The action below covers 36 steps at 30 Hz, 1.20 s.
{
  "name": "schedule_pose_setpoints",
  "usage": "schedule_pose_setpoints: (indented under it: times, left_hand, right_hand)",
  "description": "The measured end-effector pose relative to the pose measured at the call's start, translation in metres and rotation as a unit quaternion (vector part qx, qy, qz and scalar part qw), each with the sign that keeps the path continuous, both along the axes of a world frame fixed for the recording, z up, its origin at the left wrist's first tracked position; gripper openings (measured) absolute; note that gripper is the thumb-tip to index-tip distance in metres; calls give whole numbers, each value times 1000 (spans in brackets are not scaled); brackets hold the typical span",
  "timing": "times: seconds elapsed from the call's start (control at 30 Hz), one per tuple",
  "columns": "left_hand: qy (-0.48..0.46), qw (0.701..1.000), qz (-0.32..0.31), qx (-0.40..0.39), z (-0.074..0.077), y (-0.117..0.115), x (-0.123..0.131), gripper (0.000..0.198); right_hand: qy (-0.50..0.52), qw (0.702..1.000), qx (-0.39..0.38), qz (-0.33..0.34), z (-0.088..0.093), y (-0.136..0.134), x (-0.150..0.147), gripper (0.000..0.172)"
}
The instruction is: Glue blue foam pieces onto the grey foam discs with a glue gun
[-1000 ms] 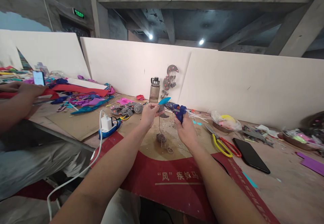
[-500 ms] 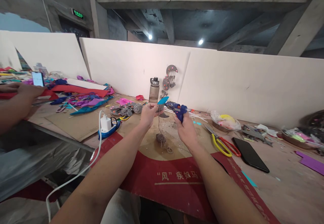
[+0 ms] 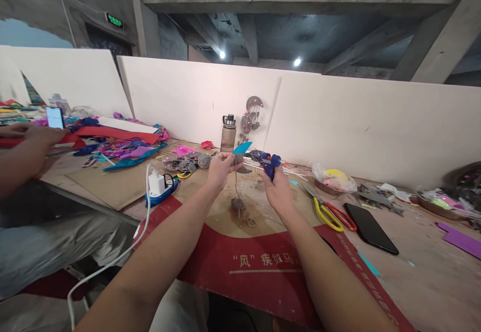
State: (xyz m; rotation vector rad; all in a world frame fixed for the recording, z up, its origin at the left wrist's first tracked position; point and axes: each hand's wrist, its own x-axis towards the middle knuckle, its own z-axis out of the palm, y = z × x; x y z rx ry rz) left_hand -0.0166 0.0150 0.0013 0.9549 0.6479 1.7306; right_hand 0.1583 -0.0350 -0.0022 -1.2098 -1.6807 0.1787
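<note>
My left hand (image 3: 221, 169) pinches a blue crescent-shaped piece (image 3: 242, 147) whose lower part is wrapped in grey yarn. From it a yarn strand hangs down to a small grey yarn ball (image 3: 238, 204) on the board. In my right hand (image 3: 278, 192) is a blue hot glue gun (image 3: 269, 164), its nozzle pointing left, close to the crescent piece. Whether the nozzle touches the piece I cannot tell. Behind the hands a grey crescent (image 3: 245, 170) lies on the table. A finished-looking grey moon hanging with pink dots (image 3: 254, 102) is against the white panel.
Scissors (image 3: 328, 214) with yellow and red handles and a black phone (image 3: 371, 229) lie to the right. A water bottle (image 3: 228, 135) stands behind my left hand. At left are a white charger (image 3: 157, 184) with its cable, cloth scraps (image 3: 128, 149) and another person's hand (image 3: 43, 135).
My right hand and the glue gun have shifted slightly right, away from the crescent piece. The blue piece has tilted a little; my left hand stays nearly in place.
</note>
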Motion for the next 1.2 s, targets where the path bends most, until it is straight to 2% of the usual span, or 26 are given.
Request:
schedule_pose_setpoints:
  times: [0.17,0.3,0.57,0.97,1.2]
  left_hand:
    - [-14,1000,-20,-4,0,0,-1,17]
    - [-18,1000,-18,-5,-1,1,-2,19]
    - [-12,1000,-17,0,-1,0,-2,16]
    - [-7,1000,-24,9,0,-1,-1,15]
    - [-4,1000,-4,14,-1,-1,1,24]
  right_hand:
    - [35,999,-11,-12,-3,6,4,40]
    - [61,998,10,7,-3,5,4,37]
    - [27,998,18,44,3,-6,-3,39]
    - [23,999,12,21,4,-6,-3,39]
    - [8,999,27,23,1,-5,-5,44]
